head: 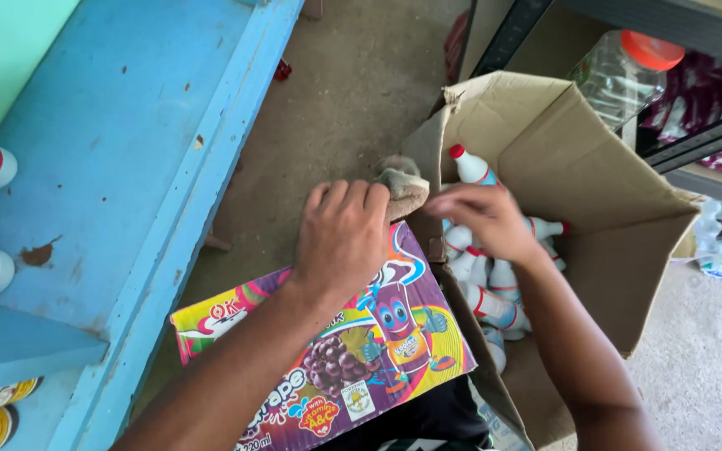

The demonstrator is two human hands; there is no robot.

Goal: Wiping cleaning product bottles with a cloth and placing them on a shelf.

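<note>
Left hand [340, 238] sits on the colourful juice carton [336, 351], fingers curled over a beige cloth [403, 188] at its top edge; right hand [482, 221] is down in the open cardboard box [595, 209] among white red-capped bottles [495, 305], blurred, so can't tell its fingers' state; blue shelf [135, 150] on the left.

Bright, even daylight; soft shadows only.
Lit from above, with pale glare on the blue bench [135, 125] and washed-out floor [704, 359] at lower right. Dim under the shelf [695, 25] at upper right. Right hand [482, 221] smeared by motion blur; left hand [340, 238] sharp. Box [561, 150] interior shaded on the near wall. Slight wide-angle stretch at the edges.
</note>
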